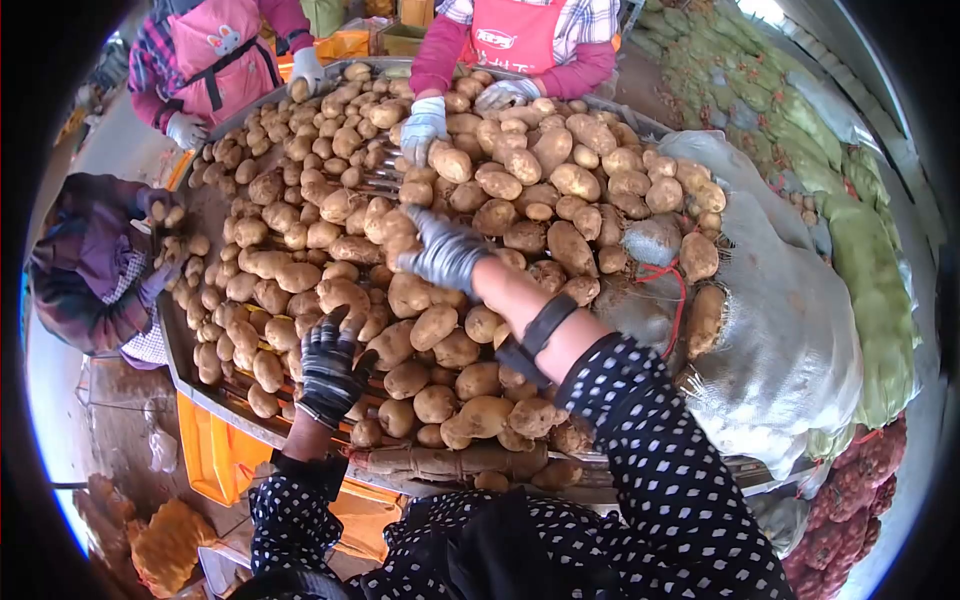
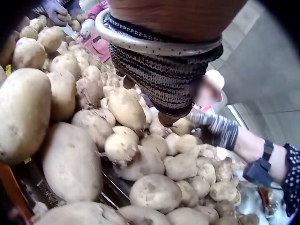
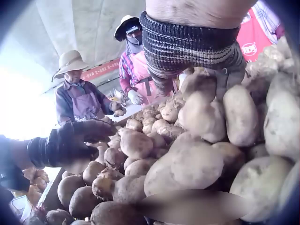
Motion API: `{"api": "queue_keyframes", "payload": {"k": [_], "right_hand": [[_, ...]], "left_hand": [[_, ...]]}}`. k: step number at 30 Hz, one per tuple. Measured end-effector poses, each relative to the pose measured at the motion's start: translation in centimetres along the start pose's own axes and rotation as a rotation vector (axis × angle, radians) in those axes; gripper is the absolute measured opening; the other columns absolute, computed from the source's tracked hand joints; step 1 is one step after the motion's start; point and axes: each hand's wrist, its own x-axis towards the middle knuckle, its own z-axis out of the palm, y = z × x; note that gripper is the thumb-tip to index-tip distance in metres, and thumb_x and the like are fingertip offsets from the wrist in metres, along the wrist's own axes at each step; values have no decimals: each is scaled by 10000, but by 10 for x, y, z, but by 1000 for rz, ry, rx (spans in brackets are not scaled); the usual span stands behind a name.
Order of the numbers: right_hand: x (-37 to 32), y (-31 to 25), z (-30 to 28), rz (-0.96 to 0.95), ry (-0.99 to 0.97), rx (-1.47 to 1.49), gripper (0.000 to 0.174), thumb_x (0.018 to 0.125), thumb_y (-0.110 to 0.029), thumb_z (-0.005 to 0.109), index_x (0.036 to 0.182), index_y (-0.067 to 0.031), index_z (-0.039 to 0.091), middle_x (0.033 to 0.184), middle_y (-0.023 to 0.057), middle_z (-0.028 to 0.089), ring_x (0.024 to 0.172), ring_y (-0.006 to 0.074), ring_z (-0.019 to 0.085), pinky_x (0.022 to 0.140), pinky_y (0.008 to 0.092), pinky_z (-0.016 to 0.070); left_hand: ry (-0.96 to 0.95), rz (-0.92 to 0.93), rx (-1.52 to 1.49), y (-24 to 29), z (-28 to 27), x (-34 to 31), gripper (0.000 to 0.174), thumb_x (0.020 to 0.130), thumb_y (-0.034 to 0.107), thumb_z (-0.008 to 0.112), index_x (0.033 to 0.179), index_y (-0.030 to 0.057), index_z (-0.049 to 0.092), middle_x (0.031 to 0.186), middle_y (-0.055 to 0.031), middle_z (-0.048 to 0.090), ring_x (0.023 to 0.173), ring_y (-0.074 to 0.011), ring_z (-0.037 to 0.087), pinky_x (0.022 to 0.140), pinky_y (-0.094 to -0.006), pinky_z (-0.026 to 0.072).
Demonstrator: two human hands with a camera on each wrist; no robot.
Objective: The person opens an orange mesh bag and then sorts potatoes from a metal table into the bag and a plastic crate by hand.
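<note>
My right hand [image 1: 440,250], in a striped knit glove, reaches over the middle of a broad heap of potatoes and grips a potato [image 1: 398,238]. In the right wrist view that potato [image 3: 199,86] shows between the fingers and thumb, slightly blurred. Nearer the front left edge, my left hand [image 1: 335,370] hovers close over the heap, fingers extended and thumb apart. Seen from the right wrist, the left hand [image 3: 77,145] has nothing in its grasp. Large potatoes [image 2: 72,157] lie below and beside it in the left wrist view.
The potatoes lie on a metal-edged sorting table [image 1: 185,375] with slats. A burst woven sack [image 1: 770,320] spills potatoes at right. Two people with gloved hands [image 1: 425,125] work across the table, another person [image 1: 95,265] at left. Orange crates [image 1: 215,455] stand below the front edge.
</note>
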Motion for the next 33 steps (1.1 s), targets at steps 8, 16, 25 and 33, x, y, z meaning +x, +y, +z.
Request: {"api": "queue_keyframes", "payload": {"k": [8, 16, 25, 33], "right_hand": [[-38, 71, -123, 215, -272, -776, 455, 828, -365, 587, 1177, -74, 554, 1144, 158, 596, 1062, 321, 564, 915, 406, 441], [-44, 78, -88, 147, -347, -1139, 430, 813, -417, 585, 1112, -108, 598, 1148, 112, 572, 1109, 275, 513, 919, 439, 407], [-42, 80, -90, 138, -400, -1034, 510, 800, -350, 627, 1219, -83, 511, 1163, 152, 571, 1137, 300, 500, 942, 422, 417], [-58, 71, -104, 52, -425, -998, 588, 753, -346, 678, 1257, -105, 495, 1213, 157, 507, 1140, 307, 488, 970, 416, 393]], "left_hand": [[-227, 150, 135, 12, 37, 21, 711, 712, 385, 668, 1329, 152, 402, 1445, -133, 305, 1368, -323, 216, 1071, -565, 168], [-137, 139, 361, -43, 32, 53, 434, 847, 387, 539, 1250, 231, 501, 1421, -88, 358, 1370, -313, 211, 1060, -596, 161], [-179, -405, 409, -102, -28, 80, 605, 820, 390, 601, 1359, 202, 402, 1430, -169, 314, 1324, -365, 279, 1059, -532, 222], [-391, 121, 193, 0, 30, 8, 592, 716, 336, 657, 1232, 89, 505, 1045, -138, 592, 923, -309, 574, 738, -428, 464]]}}
